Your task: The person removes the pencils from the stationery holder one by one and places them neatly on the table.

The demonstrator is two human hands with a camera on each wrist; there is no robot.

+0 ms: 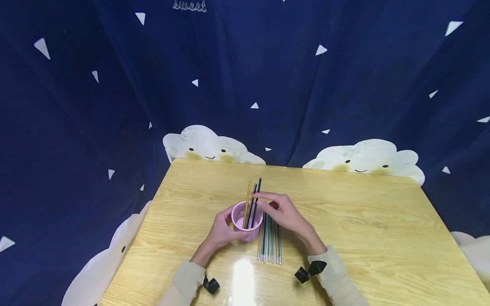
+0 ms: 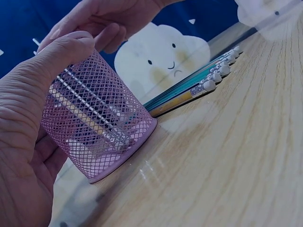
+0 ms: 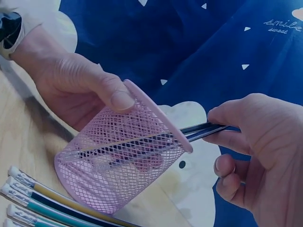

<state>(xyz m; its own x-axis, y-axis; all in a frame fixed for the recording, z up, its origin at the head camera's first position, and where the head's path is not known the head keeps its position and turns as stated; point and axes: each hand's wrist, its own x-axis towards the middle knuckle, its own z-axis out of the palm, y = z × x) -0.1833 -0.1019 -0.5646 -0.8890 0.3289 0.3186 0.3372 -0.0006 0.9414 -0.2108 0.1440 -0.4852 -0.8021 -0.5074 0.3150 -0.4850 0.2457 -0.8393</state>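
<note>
A pink mesh pencil cup (image 1: pixel 250 236) stands on the table, and my left hand (image 1: pixel 219 233) grips it around the side, thumb near the rim in the left wrist view. Inside it lean a yellow pencil (image 1: pixel 247 199) and two dark pencils (image 3: pixel 196 130), their eraser ends down at the cup's bottom. Above the rim, my right hand (image 1: pixel 282 211) pinches the dark pencils near their upper ends between thumb and index finger. The other fingers of that hand are curled and hold nothing.
Right beside the cup, several pencils (image 1: pixel 272 243) lie side by side on the wooden table (image 1: pixel 363 229), white erasers toward me. Behind the table hangs a dark blue curtain (image 1: pixel 229 55) with white triangles and smiling clouds.
</note>
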